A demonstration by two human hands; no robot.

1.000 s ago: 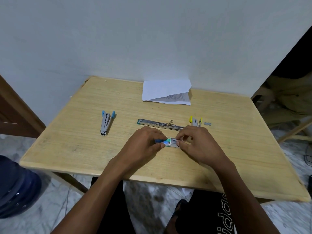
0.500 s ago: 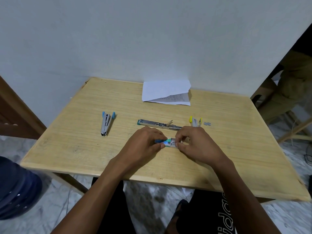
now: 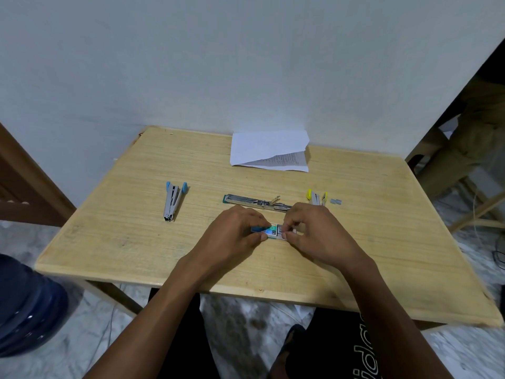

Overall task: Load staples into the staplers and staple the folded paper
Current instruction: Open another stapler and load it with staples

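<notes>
A small staple box (image 3: 274, 231) lies on the wooden table (image 3: 136, 236) near its front middle. My left hand (image 3: 236, 232) pinches its left end, my right hand (image 3: 314, 232) pinches its right end with fingertips at the opening. Just behind the hands lies a green stapler (image 3: 254, 201) swung fully open, flat. A blue-tipped stapler (image 3: 172, 199) rests to the left. A yellow-tipped stapler (image 3: 316, 196) sits to the right, partly hidden by my right hand, with a short strip of staples (image 3: 336, 201) beside it. The folded paper (image 3: 269, 154) lies against the wall.
A white wall rises directly behind the table. A dark blue water jug (image 3: 27, 307) stands on the floor at the left. Wooden furniture (image 3: 464, 149) stands at the right, and a brown wooden frame (image 3: 24, 187) at the left.
Both hands stay on the staple box; the right fingers have shifted slightly at its right end. Nothing else on the table has moved.
</notes>
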